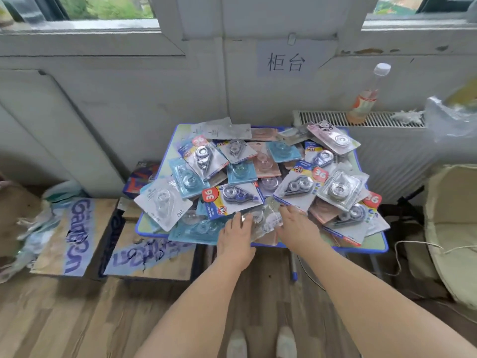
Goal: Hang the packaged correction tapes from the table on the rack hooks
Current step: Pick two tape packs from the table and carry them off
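Head view: left hand (236, 237) and right hand (296, 226) fingers pinching clear correction tape pack (260, 219) between them, atop pile.

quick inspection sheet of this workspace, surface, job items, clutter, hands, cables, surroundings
surface: small blue-edged table, almost fully covered
job's things: packaged correction tapes heaped in a loose overlapping pile; no rack or hooks in view
clutter: drink bottle and plastic bag on the radiator
grippers: left hand and right hand both on a clear package at the near edge; grip unclear
cables: thin cord on the floor at right
surroundings: printed cardboard boxes at left, paper sign on the wall, windows above
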Tool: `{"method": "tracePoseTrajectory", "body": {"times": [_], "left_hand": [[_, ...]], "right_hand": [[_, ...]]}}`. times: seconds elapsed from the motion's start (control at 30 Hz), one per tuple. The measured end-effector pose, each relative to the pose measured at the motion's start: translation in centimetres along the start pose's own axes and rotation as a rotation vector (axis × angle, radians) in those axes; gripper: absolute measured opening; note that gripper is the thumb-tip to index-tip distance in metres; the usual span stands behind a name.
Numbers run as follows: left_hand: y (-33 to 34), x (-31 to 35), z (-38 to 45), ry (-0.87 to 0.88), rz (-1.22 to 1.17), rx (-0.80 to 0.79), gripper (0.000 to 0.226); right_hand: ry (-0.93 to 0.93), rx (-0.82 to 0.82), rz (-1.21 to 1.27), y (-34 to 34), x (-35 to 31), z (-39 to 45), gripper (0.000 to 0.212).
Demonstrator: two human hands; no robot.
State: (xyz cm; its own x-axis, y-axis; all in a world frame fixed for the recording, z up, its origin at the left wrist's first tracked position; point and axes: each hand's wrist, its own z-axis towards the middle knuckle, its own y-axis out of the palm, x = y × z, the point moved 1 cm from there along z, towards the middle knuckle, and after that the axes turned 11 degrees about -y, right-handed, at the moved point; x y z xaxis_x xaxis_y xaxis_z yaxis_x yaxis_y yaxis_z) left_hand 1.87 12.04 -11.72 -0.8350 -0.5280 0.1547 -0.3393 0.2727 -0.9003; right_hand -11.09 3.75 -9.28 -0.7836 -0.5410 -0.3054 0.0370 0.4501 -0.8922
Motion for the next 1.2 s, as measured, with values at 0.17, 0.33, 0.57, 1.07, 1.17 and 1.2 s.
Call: {"method": "tracePoseTrajectory", "body": {"times": [0.17, 0.33, 0.57, 1.07, 1.17, 1.2], "left_hand": [[0.0, -0.1, 0.0, 0.044, -0.017, 0.042, 0.073], [0.2, 0.1, -0.8, 0.069, -0.124, 0.04, 0.068], [-0.2, 0.3, -0.9, 0.039, -0.276, 0.096, 0.039], [-0.2, -0.4, 2.3, -0.063, -0.034, 0.094, 0.048], [-0.3, -0.4, 2.1, -0.071, -0.02, 0.104, 0.06], [-0.3, -0.4, 2.0, -0.068, -0.013, 0.104, 0.062]], "right_hand": [[0.03, 0.053, 0.101, 1.4, -1.2, 0.0, 0.035], [0.065, 0.074, 0.134, 2.2, -2.0, 0.5, 0.045], [0.185, 0.077, 0.142, 2.8, -2.8, 0.8, 0.066], [0.178, 0.06, 0.14, 3.8, -3.3, 0.2, 0.087], [0.123, 0.072, 0.126, 3.6, -3.2, -0.7, 0.077], [0.101, 0.072, 0.126, 3.6, -3.2, -1.1, 0.075]]}}
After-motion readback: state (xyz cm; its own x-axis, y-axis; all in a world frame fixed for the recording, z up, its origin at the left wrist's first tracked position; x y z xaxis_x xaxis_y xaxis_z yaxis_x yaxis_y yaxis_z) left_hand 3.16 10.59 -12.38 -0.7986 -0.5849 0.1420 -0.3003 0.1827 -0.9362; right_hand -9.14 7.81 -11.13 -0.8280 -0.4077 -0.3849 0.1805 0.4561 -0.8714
